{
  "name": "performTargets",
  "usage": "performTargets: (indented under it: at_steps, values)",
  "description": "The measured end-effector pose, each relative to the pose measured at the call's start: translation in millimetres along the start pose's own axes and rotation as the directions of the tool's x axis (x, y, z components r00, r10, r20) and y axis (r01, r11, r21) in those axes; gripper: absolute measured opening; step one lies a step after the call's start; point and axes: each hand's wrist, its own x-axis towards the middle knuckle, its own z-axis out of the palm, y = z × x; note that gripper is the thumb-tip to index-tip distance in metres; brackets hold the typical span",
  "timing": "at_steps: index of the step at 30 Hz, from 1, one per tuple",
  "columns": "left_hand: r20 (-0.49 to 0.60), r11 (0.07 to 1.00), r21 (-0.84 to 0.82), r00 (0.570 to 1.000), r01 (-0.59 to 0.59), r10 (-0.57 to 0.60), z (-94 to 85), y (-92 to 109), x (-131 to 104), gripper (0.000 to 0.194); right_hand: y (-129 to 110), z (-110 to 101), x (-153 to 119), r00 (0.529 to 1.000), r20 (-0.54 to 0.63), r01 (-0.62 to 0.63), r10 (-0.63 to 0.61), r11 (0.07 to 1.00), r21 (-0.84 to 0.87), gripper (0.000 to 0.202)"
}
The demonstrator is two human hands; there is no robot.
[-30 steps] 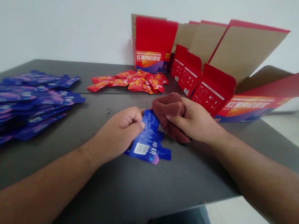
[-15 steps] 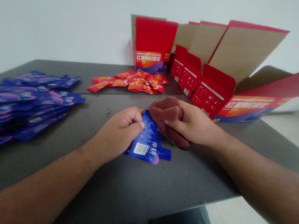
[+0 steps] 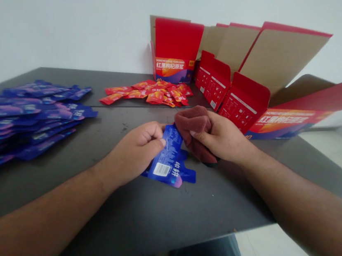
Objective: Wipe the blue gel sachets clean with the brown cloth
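Note:
Near the middle of the table, my left hand (image 3: 140,148) is closed with thumb and finger pinching the upper edge of a blue sachet (image 3: 167,161). The sachet's printed side with a white barcode faces up, and more blue packaging shows beneath its edges. My right hand (image 3: 226,135) is closed around a bunched brown cloth (image 3: 194,131), held at the sachet's upper right corner. Whether the cloth touches the sachet I cannot tell for certain.
A large pile of blue sachets (image 3: 26,116) covers the table's left side. Red sachets (image 3: 154,92) lie in a heap at the back. Behind and right stand open red cartons (image 3: 175,40) with flaps up. The dark table (image 3: 157,221) ends in front of my legs.
My right hand and the brown cloth have shifted slightly right and up, uncovering more of the sachet's upper right part. My left hand keeps its pinch in the same place.

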Motion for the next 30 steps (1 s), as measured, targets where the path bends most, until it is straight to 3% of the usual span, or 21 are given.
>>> performTargets:
  at_steps: [7,12,16,21,26,30]
  values:
    - [0.008,1.0,-0.026,1.0,-0.009,0.009,1.0,3.3,-0.4,0.02,-2.8,-1.1,1.0,0.999,0.006,0.043,-0.043,0.998,0.044,0.035]
    - [-0.005,1.0,-0.001,1.0,0.013,-0.013,1.0,1.7,-0.1,0.018,-8.5,-0.2,-0.7,0.994,0.088,0.063,-0.068,0.996,0.058,0.038]
    - [-0.015,1.0,0.002,1.0,0.01,-0.01,1.0,2.6,0.5,0.019,-7.3,-0.8,-1.5,0.999,0.018,0.033,-0.034,0.999,0.03,0.039]
    - [-0.004,0.999,0.017,1.0,0.031,-0.031,0.8,4.5,0.1,0.018,-10.3,-2.8,-1.6,0.992,0.115,0.051,-0.058,0.997,0.06,0.037]
    - [-0.021,0.999,0.03,0.999,0.031,-0.03,0.9,3.4,0.2,0.02,-10.9,-3.4,-0.7,0.999,0.03,0.022,-0.023,0.999,0.023,0.041]
    - [-0.02,0.997,0.054,0.998,0.054,-0.053,1.9,4.6,0.8,0.017,-12.9,-1.6,-2.8,0.994,0.089,0.051,-0.056,0.997,0.049,0.041]
